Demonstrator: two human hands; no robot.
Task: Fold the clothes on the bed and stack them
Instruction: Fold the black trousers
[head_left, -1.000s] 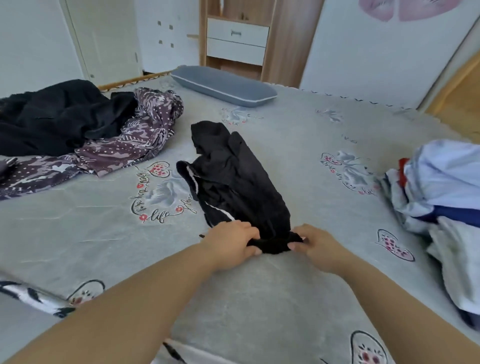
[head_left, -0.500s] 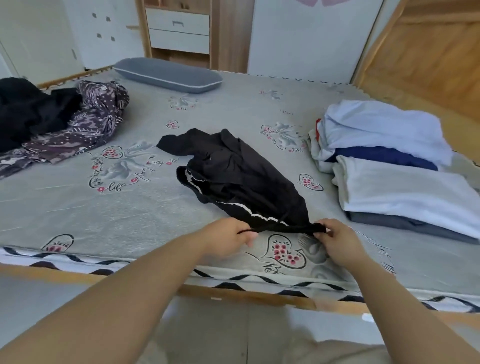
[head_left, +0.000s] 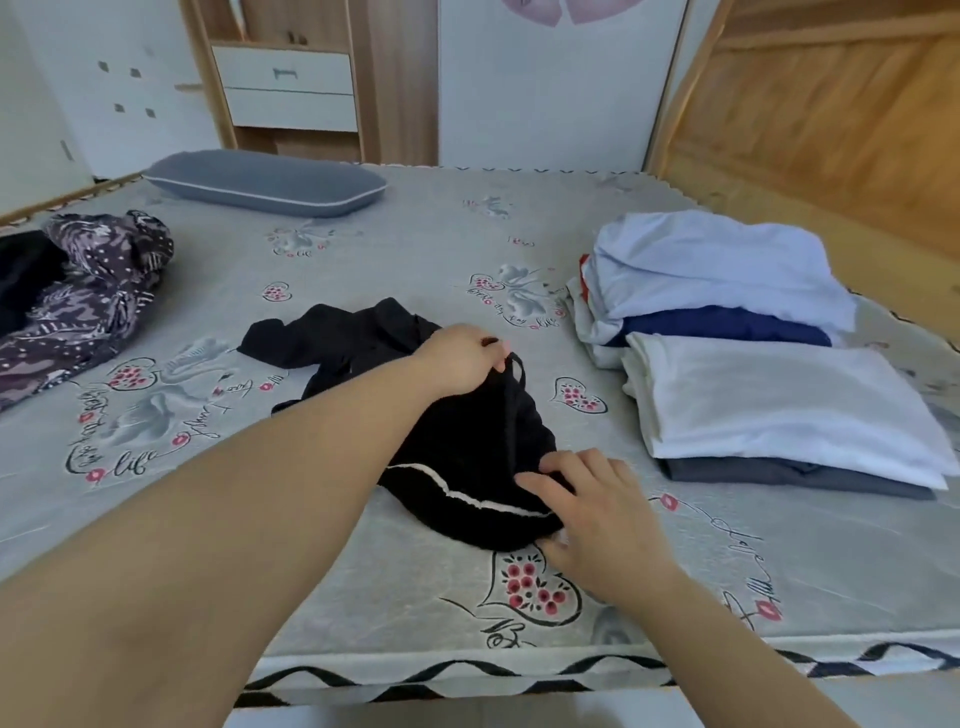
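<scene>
On the bed (head_left: 363, 571), black garment (head_left: 467, 441) runs near-to-far — left hand (head_left: 460, 364) pinching, right hand (head_left: 592, 514) gripping

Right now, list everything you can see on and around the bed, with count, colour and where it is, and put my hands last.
black garment: 1, black with white trim, middle of the bed, partly folded
patterned garment: 1, purple and white, left side, unfolded
dark garment: 1, black, far left edge, partly cut off
folded clothes: 1 group, white, pale blue, navy and grey, right side
pillow: 1, grey, head of the bed
bed: 1, grey cover with heart prints
drawers: 2, white, in a wooden unit behind the bed
left hand: 1, grips the black garment's raised edge
right hand: 1, holds its near edge
</scene>
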